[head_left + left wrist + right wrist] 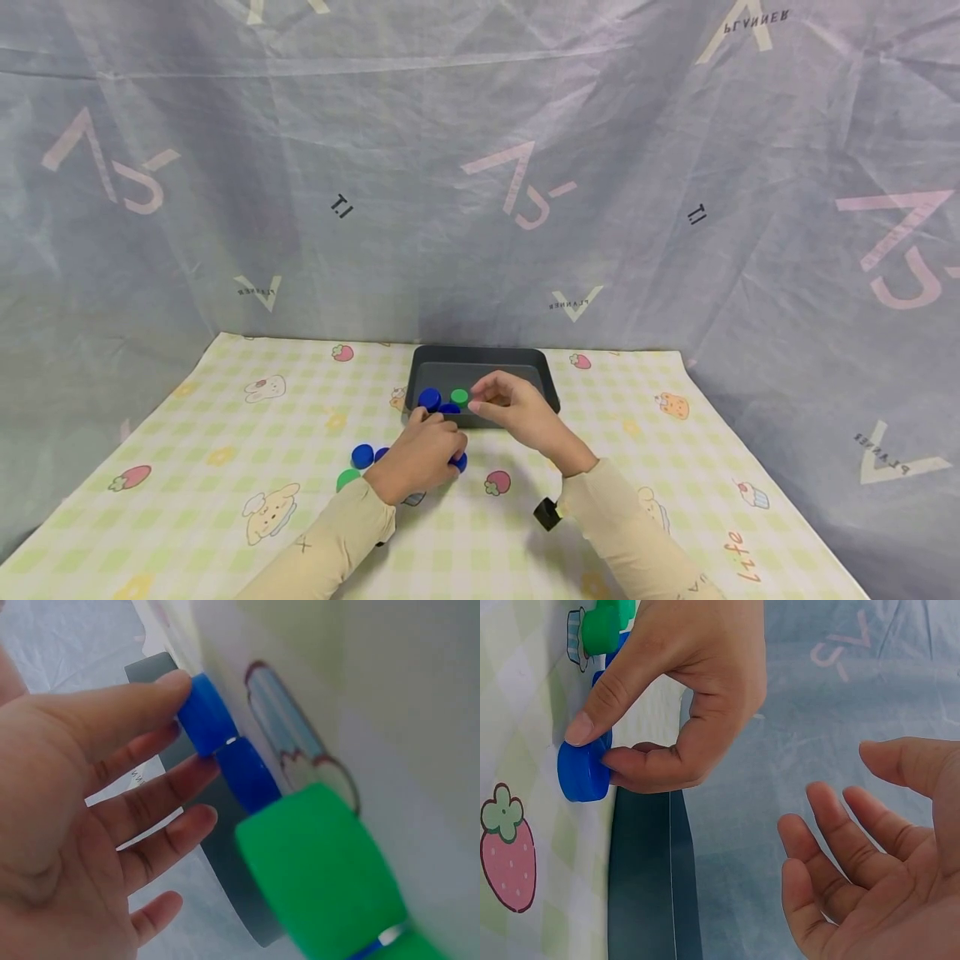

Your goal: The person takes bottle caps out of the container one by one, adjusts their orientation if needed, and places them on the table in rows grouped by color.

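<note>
My left hand (422,457) pinches a blue bottle cap (583,772) between thumb and fingers, low at the tablecloth, just in front of the dark grey tray (495,357). In the left wrist view another blue cap (249,774) stands right beside the pinched one, and a large green cap (322,870) is nearest the camera. Over the tray's right part, my right hand (517,410) has its fingers loosely bent and nothing between them. Inside the tray lie a green cap (459,397) and two blue caps, one (430,399) at the left and one (449,409) near the front wall.
Left of my left hand, a blue cap (362,456) and a green cap (348,478) lie on the checked tablecloth (225,517). My left hand and sleeve partly hide the caps there. A grey printed curtain (420,250) hangs behind the table and at both sides.
</note>
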Motion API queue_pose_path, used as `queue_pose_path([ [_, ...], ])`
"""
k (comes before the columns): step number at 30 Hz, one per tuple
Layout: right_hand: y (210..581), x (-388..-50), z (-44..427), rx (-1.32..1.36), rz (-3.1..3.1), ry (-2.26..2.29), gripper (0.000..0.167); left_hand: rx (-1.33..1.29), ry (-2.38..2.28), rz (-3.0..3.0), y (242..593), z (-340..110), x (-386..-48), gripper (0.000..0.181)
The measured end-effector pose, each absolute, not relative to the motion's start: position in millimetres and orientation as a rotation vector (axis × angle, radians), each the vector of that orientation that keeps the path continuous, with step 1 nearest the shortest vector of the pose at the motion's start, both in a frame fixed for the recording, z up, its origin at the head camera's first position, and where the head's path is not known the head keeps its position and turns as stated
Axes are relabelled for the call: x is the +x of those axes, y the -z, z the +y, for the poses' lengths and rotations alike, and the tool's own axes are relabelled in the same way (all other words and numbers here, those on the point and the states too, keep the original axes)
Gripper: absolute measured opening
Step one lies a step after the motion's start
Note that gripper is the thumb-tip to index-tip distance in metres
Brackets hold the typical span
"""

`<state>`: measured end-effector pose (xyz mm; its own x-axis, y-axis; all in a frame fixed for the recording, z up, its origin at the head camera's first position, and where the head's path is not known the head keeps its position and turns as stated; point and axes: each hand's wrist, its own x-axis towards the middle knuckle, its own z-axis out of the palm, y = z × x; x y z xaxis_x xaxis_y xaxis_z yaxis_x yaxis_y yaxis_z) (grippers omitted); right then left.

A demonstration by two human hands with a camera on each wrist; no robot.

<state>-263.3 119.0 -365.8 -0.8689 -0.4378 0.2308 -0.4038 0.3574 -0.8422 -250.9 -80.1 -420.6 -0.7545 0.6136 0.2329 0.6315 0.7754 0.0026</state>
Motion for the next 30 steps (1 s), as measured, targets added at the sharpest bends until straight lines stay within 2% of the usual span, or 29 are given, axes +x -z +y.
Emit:
queue_pose_path([
  [13,364.4,-264.9,120.7,-0.803,2.600,1.554,0.026,-0.841,0.254,-2.712,384.0,-101.6,-242.8,0.018],
  [19,365.1,-262.2,118.9,-0.818,2.652,1.516,0.007,-0.741,0.380,-2.640,360.0,-130.1,-241.7,0.017],
  [22,366.1,-261.9,117.7,-0.858,2.655,1.484,0.004,-0.692,0.513,-2.651,353.6,-142.1,-242.1,0.019],
  [26,366.9,-262.6,118.0,-0.884,2.678,1.434,0.004,-0.637,0.659,-2.665,350.6,-148.5,-250.6,0.021],
  [30,368.0,-264.1,121.2,-0.879,2.699,1.425,0.005,-0.640,0.696,-2.683,352.3,-141.2,-274.8,0.023],
])
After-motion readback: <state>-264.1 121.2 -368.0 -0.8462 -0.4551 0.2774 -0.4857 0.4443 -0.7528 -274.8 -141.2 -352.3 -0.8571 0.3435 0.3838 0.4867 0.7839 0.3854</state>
